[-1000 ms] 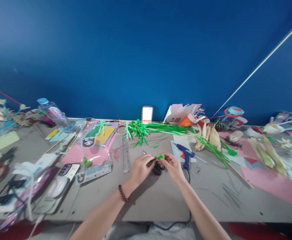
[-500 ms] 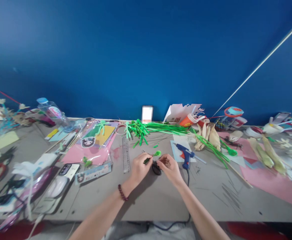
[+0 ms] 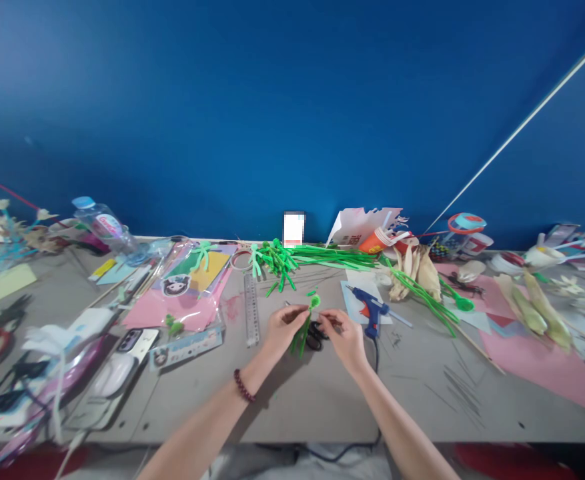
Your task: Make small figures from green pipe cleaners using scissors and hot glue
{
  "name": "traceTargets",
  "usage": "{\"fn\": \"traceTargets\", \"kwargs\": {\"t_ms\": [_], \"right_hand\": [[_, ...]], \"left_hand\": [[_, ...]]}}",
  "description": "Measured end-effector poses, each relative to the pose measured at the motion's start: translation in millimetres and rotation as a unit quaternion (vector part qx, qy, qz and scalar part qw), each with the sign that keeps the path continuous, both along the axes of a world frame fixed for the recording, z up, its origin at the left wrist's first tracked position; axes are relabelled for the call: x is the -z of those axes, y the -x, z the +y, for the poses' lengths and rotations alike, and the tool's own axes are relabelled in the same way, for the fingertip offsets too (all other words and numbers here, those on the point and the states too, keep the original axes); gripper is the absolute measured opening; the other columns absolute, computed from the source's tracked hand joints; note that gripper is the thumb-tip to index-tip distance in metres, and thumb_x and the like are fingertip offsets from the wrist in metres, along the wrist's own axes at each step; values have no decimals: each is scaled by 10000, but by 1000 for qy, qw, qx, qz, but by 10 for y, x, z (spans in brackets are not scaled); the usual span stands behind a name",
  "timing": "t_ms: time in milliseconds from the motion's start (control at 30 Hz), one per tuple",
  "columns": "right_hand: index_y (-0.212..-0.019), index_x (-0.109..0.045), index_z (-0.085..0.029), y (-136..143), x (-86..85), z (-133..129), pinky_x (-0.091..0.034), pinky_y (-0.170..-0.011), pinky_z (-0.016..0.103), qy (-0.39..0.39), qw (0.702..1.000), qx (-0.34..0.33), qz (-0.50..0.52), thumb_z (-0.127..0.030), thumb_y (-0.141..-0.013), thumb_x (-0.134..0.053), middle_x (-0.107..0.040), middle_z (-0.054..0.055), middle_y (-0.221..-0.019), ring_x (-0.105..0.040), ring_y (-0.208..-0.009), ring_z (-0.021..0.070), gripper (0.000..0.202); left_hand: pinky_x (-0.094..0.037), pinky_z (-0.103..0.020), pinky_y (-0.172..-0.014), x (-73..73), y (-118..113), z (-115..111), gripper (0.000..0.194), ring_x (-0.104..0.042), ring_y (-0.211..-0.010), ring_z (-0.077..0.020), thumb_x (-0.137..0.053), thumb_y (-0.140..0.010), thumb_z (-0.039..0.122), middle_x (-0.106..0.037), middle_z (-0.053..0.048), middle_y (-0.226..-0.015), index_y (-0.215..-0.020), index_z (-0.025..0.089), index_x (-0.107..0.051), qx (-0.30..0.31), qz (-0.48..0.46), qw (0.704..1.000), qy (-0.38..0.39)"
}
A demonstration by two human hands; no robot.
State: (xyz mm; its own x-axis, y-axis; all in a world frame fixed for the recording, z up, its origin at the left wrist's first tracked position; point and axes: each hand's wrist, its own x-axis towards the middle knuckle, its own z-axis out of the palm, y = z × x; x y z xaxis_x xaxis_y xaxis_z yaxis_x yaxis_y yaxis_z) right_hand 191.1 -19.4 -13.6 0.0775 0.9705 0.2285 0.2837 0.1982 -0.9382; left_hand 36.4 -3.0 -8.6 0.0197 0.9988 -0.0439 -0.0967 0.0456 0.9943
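Note:
A small green piece (image 3: 314, 302) with a rounded, fuzzy-looking head and several thin green strands hanging below is pinched in my left hand (image 3: 287, 327). It looks like pipe cleaner. My right hand (image 3: 341, 333) is just to the right, its thumb and fingertips drawn together; whatever may be between them is too small to make out. Black-handled scissors (image 3: 314, 341) lie on the table between the two hands, partly covered by them. Beyond the hands, small green cut bits (image 3: 313, 293) lie near a pile of green pipe cleaners (image 3: 277, 260).
A blue glue gun (image 3: 372, 310) lies right of my hands, its cord running to the table's front edge. On the left are a clear ruler (image 3: 251, 310), a phone (image 3: 139, 343) and a bottle (image 3: 105, 223). Dried husks (image 3: 411, 273) and an orange cup (image 3: 375, 241) stand at back right.
The green piece has turned more upright, and its strands now hang in view below my left fingers. My right hand has shifted slightly, staying close by.

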Motion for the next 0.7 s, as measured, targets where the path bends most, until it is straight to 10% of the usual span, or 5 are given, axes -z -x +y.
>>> {"fn": "traceTargets", "kwargs": {"t_ms": [233,700], "right_hand": [[-813,-647,-181,24,-32,-48,-548,-614,277,-63,996,14,-64,-299,-829,-551,-704,50,-717,-668,-614,173,152],[-814,-650,-191,17,-65,-59,-514,-574,242,-99,988,32,-115,-266,-852,-528,-708,35,-732,-642,-603,152,148]], "left_hand": [[-500,-246,-593,-74,5,7,370,-659,-625,-164,-804,-564,395,-716,-81,-695,-776,109,-708,27,-163,976,139],[-488,-273,-677,-100,17,-10,392,-670,-716,-200,-776,-604,408,-726,-111,-780,-829,98,-698,84,-181,968,154]]}}
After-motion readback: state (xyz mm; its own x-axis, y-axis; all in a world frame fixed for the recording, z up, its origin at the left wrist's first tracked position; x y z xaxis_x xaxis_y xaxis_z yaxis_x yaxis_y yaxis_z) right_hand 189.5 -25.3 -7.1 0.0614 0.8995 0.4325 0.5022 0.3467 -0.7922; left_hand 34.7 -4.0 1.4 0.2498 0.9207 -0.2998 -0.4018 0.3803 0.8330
